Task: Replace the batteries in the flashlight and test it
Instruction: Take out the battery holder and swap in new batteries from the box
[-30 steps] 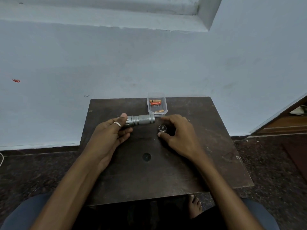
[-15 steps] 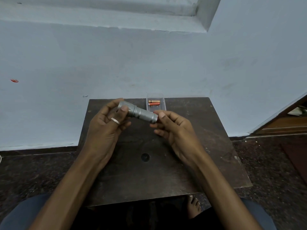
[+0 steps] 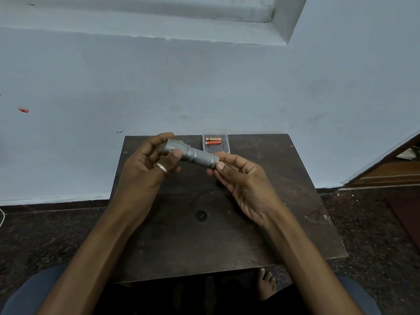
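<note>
A silver flashlight (image 3: 195, 154) is held in the air above the far half of the dark wooden table (image 3: 272, 201), tilted with its wide head up to the left. My left hand (image 3: 145, 169) grips the head end, thumb on top, with a ring on one finger. My right hand (image 3: 243, 180) pinches the tail cap at the flashlight's rear end between thumb and fingertips, which mostly hide the cap. Behind them, a small clear plastic box (image 3: 225, 144) at the table's far edge holds orange batteries (image 3: 213, 141).
A round dark spot (image 3: 201, 215) marks the middle of the tabletop. The pale blue wall rises just behind the table. A bare foot (image 3: 267, 284) shows under the near edge, on a dark speckled floor. A wooden door frame (image 3: 386, 171) stands at the right.
My left hand lifted the flashlight off the table and tilted it. My right hand picked the tail cap up from the table and brought it to the flashlight's rear end.
</note>
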Available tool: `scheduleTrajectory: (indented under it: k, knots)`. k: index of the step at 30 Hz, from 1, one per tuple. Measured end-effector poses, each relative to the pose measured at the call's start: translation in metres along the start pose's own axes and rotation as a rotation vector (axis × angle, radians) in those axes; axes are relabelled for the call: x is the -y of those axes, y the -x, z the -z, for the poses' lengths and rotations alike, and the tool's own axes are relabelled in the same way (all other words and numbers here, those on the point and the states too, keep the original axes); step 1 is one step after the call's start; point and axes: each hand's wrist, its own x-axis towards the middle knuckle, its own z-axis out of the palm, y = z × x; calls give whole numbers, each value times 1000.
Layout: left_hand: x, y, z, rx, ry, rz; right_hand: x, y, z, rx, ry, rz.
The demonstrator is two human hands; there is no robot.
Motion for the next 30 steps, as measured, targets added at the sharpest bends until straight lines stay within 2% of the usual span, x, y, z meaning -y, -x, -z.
scheduleTrajectory:
  k: [4,8,11,15,18,23,30]
  knots:
    - [-2,0,9,95,-400,-77,3,0,4,-41,133,87]
    - [1,0,12,216,-630,-76,1,1,3,-65,201,174]
    - [8,0,10,235,-753,-96,1,2,1,-69,223,221]
    - [10,1,6,210,-853,-164,0,3,0,-90,275,255]
    - [12,0,9,115,-853,-178,3,4,-1,-126,276,289]
    - [16,-5,16,-18,-777,-84,10,5,5,-159,235,297]
    - [23,-6,17,-9,-787,44,8,3,7,-152,224,292]
